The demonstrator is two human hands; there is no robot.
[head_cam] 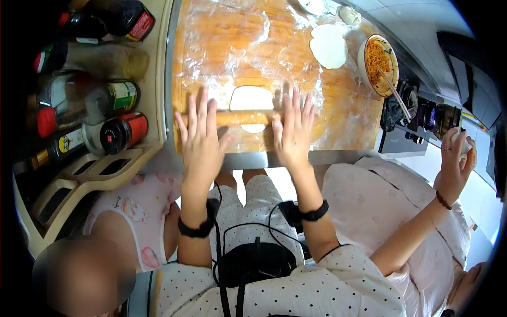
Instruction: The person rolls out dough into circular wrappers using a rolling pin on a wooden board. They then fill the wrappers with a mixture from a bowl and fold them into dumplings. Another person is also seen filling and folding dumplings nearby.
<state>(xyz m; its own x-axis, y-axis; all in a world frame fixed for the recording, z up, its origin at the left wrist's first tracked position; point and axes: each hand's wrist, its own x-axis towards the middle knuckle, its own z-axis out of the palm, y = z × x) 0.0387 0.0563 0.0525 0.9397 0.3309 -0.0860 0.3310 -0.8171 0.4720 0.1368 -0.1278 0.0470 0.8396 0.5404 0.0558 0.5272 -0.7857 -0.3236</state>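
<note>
My left hand [201, 142] lies palm down across the left part of a wooden rolling pin [247, 117], its fingers straight and spread. Over the pin's right part rests my right hand [294, 136], likewise flat with fingers apart. Neither hand curls around the pin. Beneath the pin, between my hands, is a small flattened piece of white dough [252, 98]; it shows on both sides of the pin. All this is on a floured wooden board [233, 47]. A larger thin dough sheet [328, 46] lies farther off to the right.
A bowl [362, 71] of orange shredded filling with chopsticks [397, 97] stands right, near a pleated bun [350, 16]. Bottles and jars [123, 132] fill a rack at left. A person's hand [455, 158] holds something white at right; another person [130, 214] is close at left.
</note>
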